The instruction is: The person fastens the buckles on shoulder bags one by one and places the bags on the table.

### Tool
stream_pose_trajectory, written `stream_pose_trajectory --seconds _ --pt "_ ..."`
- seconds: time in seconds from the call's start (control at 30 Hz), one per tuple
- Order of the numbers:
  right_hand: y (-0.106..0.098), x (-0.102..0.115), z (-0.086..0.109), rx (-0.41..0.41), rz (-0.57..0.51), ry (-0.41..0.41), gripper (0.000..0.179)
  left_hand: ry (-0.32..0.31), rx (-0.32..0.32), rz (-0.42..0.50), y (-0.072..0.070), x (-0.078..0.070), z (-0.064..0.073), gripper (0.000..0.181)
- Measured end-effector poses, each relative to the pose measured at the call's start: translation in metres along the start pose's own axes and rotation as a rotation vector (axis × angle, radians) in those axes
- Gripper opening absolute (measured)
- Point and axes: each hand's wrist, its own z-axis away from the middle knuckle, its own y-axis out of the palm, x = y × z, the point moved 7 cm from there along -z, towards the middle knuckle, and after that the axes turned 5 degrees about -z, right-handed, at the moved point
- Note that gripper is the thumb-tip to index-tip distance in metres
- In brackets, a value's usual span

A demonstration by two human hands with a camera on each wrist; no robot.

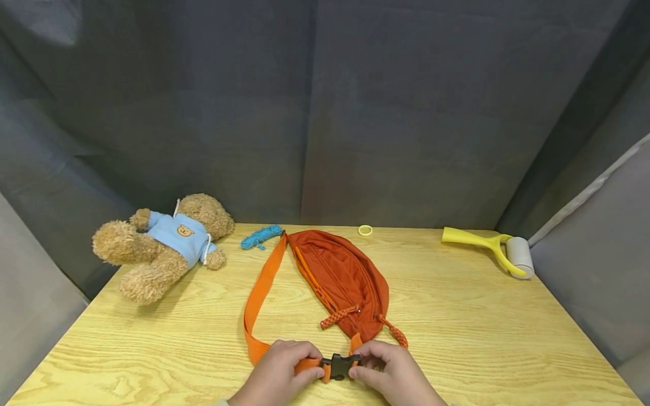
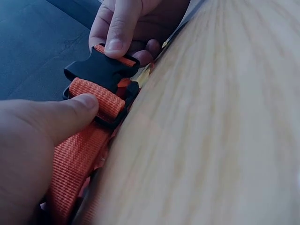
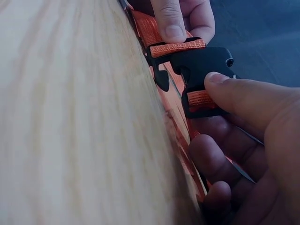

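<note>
A red-orange waist bag (image 1: 341, 270) lies on the table, its orange strap (image 1: 260, 293) looping down its left side. Near the front edge, both hands hold the black side-release buckle (image 1: 341, 366). My left hand (image 1: 284, 369) pinches the pronged half where the strap threads through. The socket half (image 3: 201, 65) is between the thumb and fingers of my right hand (image 1: 388, 366). In the right wrist view, the two halves overlap askew, and one prong (image 3: 162, 80) sticks out beside the socket. Two braided zipper pulls (image 1: 339, 317) hang from the bag.
On the left lies a teddy bear (image 1: 178, 239) in a blue hoodie. A blue cord bundle (image 1: 261, 236) sits by the bag's top end, and a yellow ring (image 1: 365, 230) at the back. Far right is a yellow-handled lint roller (image 1: 477, 241). Dark curtains (image 1: 396, 113) enclose the table.
</note>
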Motion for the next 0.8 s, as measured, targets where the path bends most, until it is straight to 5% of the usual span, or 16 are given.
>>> stream_pose_trajectory --seconds 0.8 --pt "-0.0017 0.0078 0.0024 0.033 -0.029 -0.04 0.02 -0.006 0.028 0.039 0.0024 -0.0084 -0.0024 0.01"
